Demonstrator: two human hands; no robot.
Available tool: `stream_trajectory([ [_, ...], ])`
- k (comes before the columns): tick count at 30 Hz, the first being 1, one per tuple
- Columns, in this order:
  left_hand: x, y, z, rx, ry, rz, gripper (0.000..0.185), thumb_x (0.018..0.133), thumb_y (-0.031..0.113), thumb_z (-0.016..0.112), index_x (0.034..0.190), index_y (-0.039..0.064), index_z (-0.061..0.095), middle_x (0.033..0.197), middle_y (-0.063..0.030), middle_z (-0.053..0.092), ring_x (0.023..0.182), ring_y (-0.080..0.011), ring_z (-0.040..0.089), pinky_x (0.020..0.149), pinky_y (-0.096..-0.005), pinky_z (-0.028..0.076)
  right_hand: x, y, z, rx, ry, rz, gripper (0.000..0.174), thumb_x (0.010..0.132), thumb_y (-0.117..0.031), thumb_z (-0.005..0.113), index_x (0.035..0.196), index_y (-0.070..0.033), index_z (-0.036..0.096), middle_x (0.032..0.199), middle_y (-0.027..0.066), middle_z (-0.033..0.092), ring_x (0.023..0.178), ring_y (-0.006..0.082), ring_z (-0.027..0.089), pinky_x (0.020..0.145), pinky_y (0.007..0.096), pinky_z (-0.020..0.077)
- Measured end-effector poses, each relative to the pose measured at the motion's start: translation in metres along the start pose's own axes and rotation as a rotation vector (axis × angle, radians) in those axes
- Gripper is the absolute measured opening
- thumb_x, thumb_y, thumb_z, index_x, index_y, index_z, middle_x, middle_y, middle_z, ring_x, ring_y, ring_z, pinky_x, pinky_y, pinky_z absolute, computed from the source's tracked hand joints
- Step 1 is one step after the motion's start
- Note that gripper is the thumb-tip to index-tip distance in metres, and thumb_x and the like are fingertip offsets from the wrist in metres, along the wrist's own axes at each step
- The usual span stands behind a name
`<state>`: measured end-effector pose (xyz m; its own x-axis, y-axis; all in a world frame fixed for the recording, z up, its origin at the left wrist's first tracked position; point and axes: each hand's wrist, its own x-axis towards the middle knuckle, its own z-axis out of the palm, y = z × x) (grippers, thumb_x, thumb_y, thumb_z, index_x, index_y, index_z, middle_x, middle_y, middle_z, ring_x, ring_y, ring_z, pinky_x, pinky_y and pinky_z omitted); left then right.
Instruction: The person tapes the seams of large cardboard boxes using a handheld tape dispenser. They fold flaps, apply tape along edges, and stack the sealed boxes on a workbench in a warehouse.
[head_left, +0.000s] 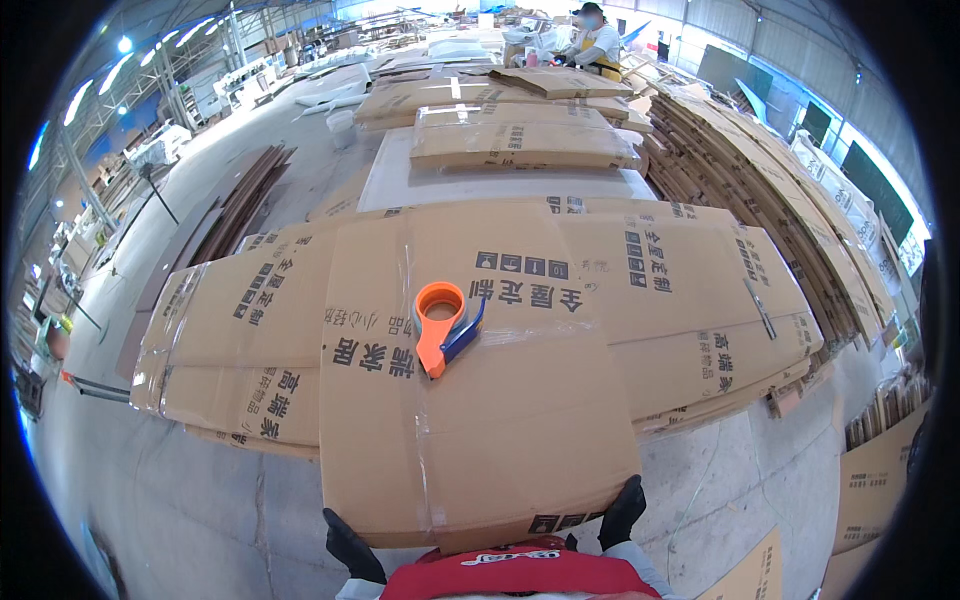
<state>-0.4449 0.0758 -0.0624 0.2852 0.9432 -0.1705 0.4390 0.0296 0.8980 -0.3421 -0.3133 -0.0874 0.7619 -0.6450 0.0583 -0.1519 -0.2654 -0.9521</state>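
Observation:
A flat, taped cardboard box (517, 435) reaches from the stack before me to my waist, with printed writing and symbols on its top. My left hand (354, 546), in a black glove, grips its near left corner. At the near right corner my right hand (622, 514), gloved alike, holds the edge; the fingers under the box are hidden. An orange tape dispenser (431, 349) with a blue part lies on top of the box. Beneath, wider cardboard packages (675, 300) spread to both sides. A slim knife-like tool (760, 309) rests on the right one.
More wrapped packages (517, 142) lie farther ahead. Stacked flat cardboard (765, 202) stands along the right. Brown boards (244, 202) lie on the floor at left, near a white bucket (342, 129). Another person (598, 45) stands at the far end. Cardboard sheets (877, 480) are at lower right.

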Motion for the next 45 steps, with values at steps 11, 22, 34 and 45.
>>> stream_trajectory([
  [11,0.006,-0.004,-0.016,0.073,-0.156,0.025,0.057,0.098,0.050,0.046,0.073,0.000,0.057,0.070,-0.0083,0.060,0.064,-0.0176,0.052,0.058,-0.0377,0.042,0.016,0.035,-0.023,-0.408,-0.132,-0.130,0.028,0.099,-0.023,0.048,0.089,0.001,0.059,0.081,0.0123,0.061,0.072,0.0208,0.054,0.067,0.0352,0.0462],
  [22,0.015,0.018,-0.026,0.519,-0.179,1.254,0.065,0.087,0.057,0.055,0.133,0.012,0.048,0.141,-0.0200,0.041,0.134,-0.0384,0.035,0.109,-0.0540,0.025,0.041,0.009,-0.050,0.136,-0.748,-0.160,0.104,0.072,-0.003,0.074,0.150,-0.001,0.006,0.149,0.0164,0.030,0.132,0.0270,0.040,0.102,0.0373,0.0416],
  [34,-0.011,0.107,0.046,0.776,-1.099,1.846,0.065,0.076,0.059,0.063,0.134,0.032,0.049,0.145,-0.0190,0.036,0.131,-0.0434,0.033,0.106,-0.0571,0.031,0.081,-0.016,-0.051,-0.224,-0.982,-0.527,0.092,0.057,-0.017,0.091,0.136,-0.015,0.045,0.148,0.0194,0.033,0.125,0.0314,0.050,0.090,0.0403,0.0544],
  [45,-0.034,0.096,0.066,0.705,-0.955,1.955,0.048,0.083,0.032,0.059,0.129,0.026,0.051,0.138,-0.0209,0.043,0.126,-0.0435,0.042,0.103,-0.0559,0.035,0.066,0.002,-0.039,-0.280,-0.736,-0.568,0.079,0.063,-0.022,0.088,0.132,-0.013,0.049,0.136,0.0213,0.048,0.107,0.0329,0.063,0.075,0.0361,0.0589],
])
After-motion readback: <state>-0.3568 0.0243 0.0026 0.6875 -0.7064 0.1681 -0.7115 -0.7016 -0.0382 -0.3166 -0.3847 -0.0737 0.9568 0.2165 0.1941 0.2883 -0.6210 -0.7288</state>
